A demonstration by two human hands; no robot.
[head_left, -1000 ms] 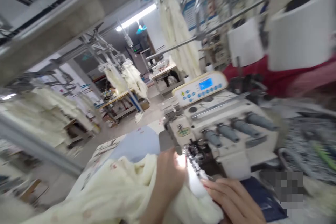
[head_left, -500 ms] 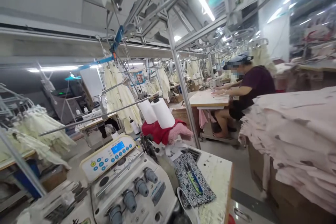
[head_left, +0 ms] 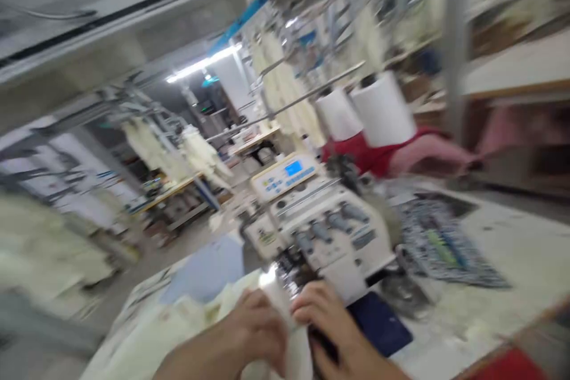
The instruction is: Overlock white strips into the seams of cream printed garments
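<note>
Pale cream cloth (head_left: 151, 332) lies over the left part of the sewing table and runs up to the lit needle area of a white overlock sewing machine (head_left: 332, 237). My left hand (head_left: 258, 329) is closed on this cloth, its fingers bent down. Just in front of the machine, my right hand (head_left: 325, 314) pinches the cloth edge from the other side. Motion blur softens both hands, and the fingertips partly hide the fabric between them. A control panel (head_left: 284, 177) with a blue display tops the machine.
Two white thread cones (head_left: 383, 110) stand behind the machine above red cloth (head_left: 365, 153). To the right lie a patterned cloth (head_left: 445, 243) with green-handled snips on it and a dark blue pad (head_left: 380, 323). Pale garments (head_left: 285, 86) hang behind; a metal post (head_left: 456, 41) rises at right.
My view has swung left and down, so the machine's front shows. Both hands and the cream cloth have come into view; the seated co-worker and the pink cloth pile have left it.
</note>
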